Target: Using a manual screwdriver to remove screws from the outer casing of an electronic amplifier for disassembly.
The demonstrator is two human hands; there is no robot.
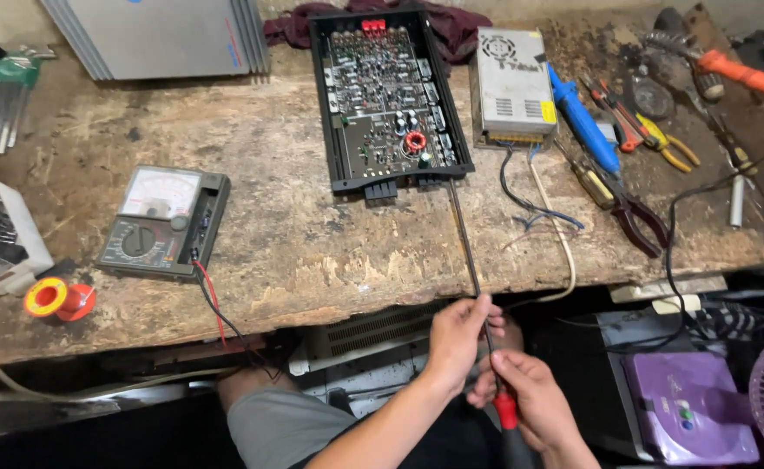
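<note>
A long thin screwdriver [464,239] with a red and black handle runs from below the bench edge up to the open black amplifier chassis [388,95], whose circuit board is exposed. My right hand [530,404] grips the handle low at the bottom centre. My left hand [460,334] pinches the shaft just above it, below the worn wooden bench [295,234]. The tip lies close to the chassis's front edge.
An analog multimeter [163,221] with red and black leads sits left, by a solder spool [48,297] and a white parts box [0,234]. A metal power supply [512,87], blue desoldering pump [583,122], pliers [629,213] and hex keys [9,95] lie around.
</note>
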